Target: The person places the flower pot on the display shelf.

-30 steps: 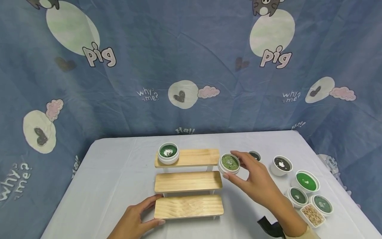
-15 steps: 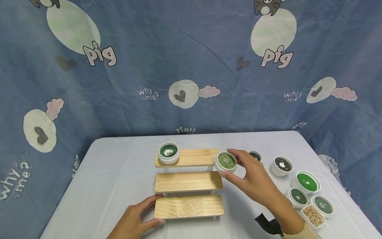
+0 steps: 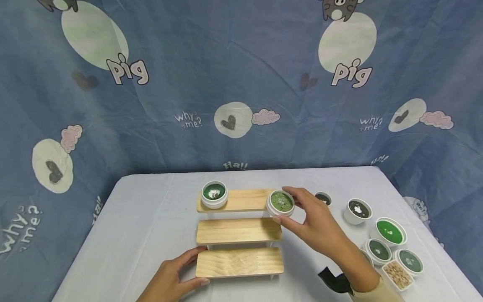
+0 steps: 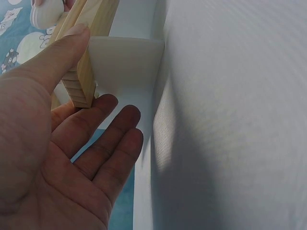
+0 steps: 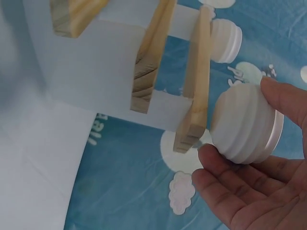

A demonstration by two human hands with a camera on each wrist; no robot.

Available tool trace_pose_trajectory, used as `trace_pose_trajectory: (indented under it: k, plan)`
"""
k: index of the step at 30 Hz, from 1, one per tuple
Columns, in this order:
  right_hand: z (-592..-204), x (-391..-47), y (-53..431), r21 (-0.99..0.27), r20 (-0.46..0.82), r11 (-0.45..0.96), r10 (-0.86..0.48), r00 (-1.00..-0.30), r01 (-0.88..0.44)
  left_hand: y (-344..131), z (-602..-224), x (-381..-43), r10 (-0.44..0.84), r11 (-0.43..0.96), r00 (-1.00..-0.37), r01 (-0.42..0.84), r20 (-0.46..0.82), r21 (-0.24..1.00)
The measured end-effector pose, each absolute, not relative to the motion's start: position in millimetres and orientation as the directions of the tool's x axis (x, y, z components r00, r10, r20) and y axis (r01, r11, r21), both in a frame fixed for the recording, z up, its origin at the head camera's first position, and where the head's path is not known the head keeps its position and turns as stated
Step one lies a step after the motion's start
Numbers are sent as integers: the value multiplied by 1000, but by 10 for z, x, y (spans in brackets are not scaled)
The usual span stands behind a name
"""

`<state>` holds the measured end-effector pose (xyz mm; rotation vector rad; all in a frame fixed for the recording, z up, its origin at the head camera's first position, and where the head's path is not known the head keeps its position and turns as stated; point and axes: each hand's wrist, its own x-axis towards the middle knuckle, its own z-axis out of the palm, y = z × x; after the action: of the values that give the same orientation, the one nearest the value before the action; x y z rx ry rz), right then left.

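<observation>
A three-tier display stand with pale wooden shelves (image 3: pixel 239 230) rises in steps on the table. My left hand (image 3: pixel 175 272) grips the left end of its lowest shelf (image 4: pixel 86 79), thumb on one face and index finger on the other. Between thumb and fingers, my right hand (image 3: pixel 317 224) holds a round white cup (image 3: pixel 281 203) with a flecked green top. This cup overlaps the right end of the top shelf in the head view; in the right wrist view its base (image 5: pixel 225 112) is close to that shelf. A similar cup with a dark green and white top (image 3: pixel 214 195) stands at the top shelf's left end.
Right of the stand are several white cups, including a bright green one (image 3: pixel 390 231) and a dark one with a white mark (image 3: pixel 357 211). A square dish of tan pieces (image 3: pixel 398 274) is nearest. A black strap (image 3: pixel 333 281) hangs by the right wrist. Behind hangs a blue curtain (image 3: pixel 170 147).
My right hand has carried the green-flecked cup left and slightly up, over the right end of the top shelf. The left hand keeps its grip on the lowest shelf.
</observation>
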<state>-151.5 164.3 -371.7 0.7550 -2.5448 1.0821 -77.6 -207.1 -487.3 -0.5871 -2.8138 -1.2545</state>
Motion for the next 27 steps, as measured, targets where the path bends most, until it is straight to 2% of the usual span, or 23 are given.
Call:
trace_pose_trajectory:
  k: [8,27]
  plan:
    - [-3681,-1537,1584,-565,446,580,-384,-809,-587,-2067,-4899,-769,342,608,-922,363,180,706]
    - [-3644,-1654,1395,-572,478,510,-429,-766,-643,-2073,-4881,-774,329,615,-933,330,148,716]
